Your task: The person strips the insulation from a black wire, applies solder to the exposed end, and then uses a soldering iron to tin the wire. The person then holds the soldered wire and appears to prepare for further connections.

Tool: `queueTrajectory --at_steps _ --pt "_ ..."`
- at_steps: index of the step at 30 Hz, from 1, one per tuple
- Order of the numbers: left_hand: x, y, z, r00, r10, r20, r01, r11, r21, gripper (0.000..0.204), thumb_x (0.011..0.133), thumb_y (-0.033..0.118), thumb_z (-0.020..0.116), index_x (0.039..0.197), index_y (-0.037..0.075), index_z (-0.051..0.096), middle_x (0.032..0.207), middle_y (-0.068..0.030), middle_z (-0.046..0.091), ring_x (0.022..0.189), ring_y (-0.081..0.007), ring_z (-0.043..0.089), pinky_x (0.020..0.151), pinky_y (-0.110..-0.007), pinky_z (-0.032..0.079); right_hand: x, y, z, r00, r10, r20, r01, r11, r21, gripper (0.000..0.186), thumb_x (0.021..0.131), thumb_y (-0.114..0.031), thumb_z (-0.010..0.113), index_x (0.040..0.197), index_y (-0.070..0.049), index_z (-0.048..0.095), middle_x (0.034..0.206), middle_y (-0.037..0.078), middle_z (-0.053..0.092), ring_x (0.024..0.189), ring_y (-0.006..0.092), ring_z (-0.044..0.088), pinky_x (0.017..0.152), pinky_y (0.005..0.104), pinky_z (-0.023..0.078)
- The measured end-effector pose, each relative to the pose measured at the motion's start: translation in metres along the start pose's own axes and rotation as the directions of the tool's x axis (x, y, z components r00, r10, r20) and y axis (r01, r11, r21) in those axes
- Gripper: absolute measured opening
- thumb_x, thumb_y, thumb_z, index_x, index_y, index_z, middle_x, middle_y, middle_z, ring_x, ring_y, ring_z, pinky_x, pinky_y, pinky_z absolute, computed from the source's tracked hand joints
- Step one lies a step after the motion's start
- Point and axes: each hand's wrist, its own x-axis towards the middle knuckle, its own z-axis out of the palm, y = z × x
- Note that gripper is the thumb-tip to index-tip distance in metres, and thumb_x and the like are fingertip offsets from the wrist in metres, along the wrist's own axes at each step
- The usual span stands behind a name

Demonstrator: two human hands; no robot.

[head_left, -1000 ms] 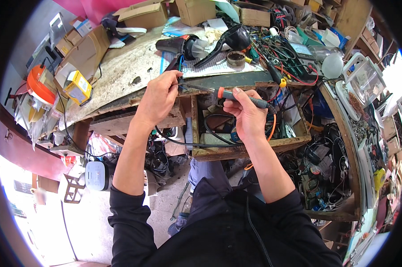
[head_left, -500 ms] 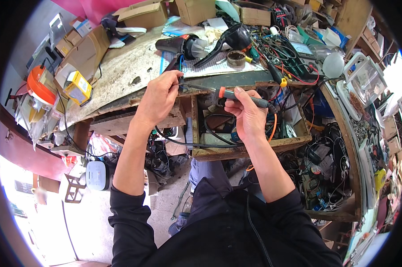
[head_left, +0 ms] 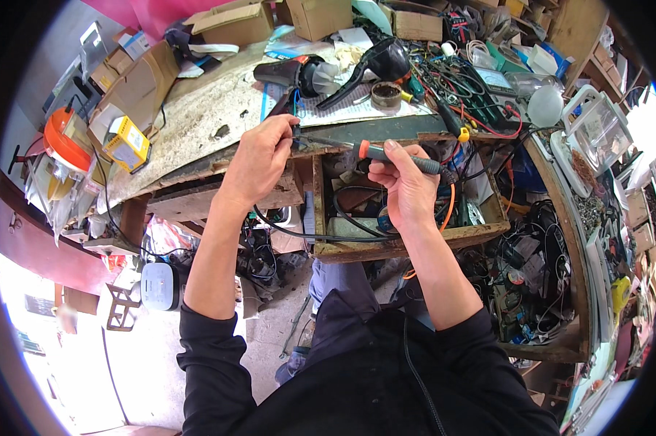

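Observation:
My right hand [head_left: 409, 190] grips the grey and orange handle of a soldering iron [head_left: 376, 153], its thin metal shaft pointing left. The shaft's tip is beside the fingertips of my left hand [head_left: 258, 161], over the bench's front edge. Those left fingers are pinched on a small dark part [head_left: 296, 131] with blue wire rising from it; its exact kind is partly hidden. Just beyond lies a dark hair dryer housing [head_left: 278, 73] with a clear inner piece. A black curved hair dryer body [head_left: 387, 61] rests to its right. A black cord [head_left: 306, 236] hangs below my left hand.
An open wooden drawer [head_left: 408, 248] full of cables juts out under my right hand. A small round tin [head_left: 385, 94] stands on the bench [head_left: 190, 134]. Tangled test leads and tools crowd the right side. A yellow box [head_left: 127, 143] and an orange round object [head_left: 65, 139] are left.
My right hand and the soldering iron have shifted slightly right, and the handle lies a little flatter. The orange cord swung right with it. My left hand keeps almost the same place.

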Motion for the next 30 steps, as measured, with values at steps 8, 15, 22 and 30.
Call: queueTrajectory --at_steps 8,15,22,30 --pt "0.0008 -0.002 0.001 1.0 0.006 0.008 -0.006 1.0 0.018 0.007 0.089 -0.003 0.058 0.094 -0.008 0.055 0.111 -0.0194 0.07 0.083 -0.0277 0.063 0.079 -0.034 0.051 0.0008 -0.0013 -0.0017 1.0 -0.023 0.017 0.022 1.0 0.022 0.018 0.092 -0.013 0.076 0.085 -0.004 0.062 0.078 0.015 0.073 0.062 0.0187 0.072 0.062 0.0333 0.064" --pt "0.0006 -0.0024 0.0 1.0 -0.016 0.022 0.016 1.0 0.024 0.007 0.089 -0.003 0.058 0.092 -0.007 0.054 0.113 -0.0196 0.07 0.086 -0.0294 0.064 0.08 -0.035 0.051 0.001 -0.0001 0.0 1.0 -0.015 0.003 0.015 1.0 0.005 0.018 0.092 -0.012 0.076 0.086 -0.003 0.061 0.079 0.015 0.073 0.062 0.019 0.072 0.061 0.0333 0.064" --pt "0.0 -0.0011 -0.0017 0.999 -0.025 0.026 0.024 0.999 0.025 0.007 0.09 -0.002 0.058 0.092 -0.007 0.054 0.114 -0.0198 0.07 0.087 -0.0297 0.064 0.082 -0.035 0.051 0.0016 -0.0016 -0.0005 1.0 -0.001 0.017 0.001 1.0 -0.012 0.018 0.092 -0.013 0.076 0.087 -0.003 0.061 0.079 0.015 0.073 0.062 0.0187 0.072 0.061 0.0336 0.064" --pt "0.0015 -0.0016 -0.0014 0.999 -0.034 0.037 0.033 0.999 0.018 0.007 0.09 -0.001 0.058 0.092 -0.007 0.053 0.113 -0.0193 0.07 0.088 -0.0289 0.064 0.082 -0.034 0.05 -0.0002 -0.0027 0.0003 0.999 -0.03 0.035 0.031 0.999 -0.036 0.018 0.092 -0.013 0.075 0.089 -0.003 0.061 0.08 0.015 0.073 0.063 0.0186 0.072 0.061 0.0327 0.064"
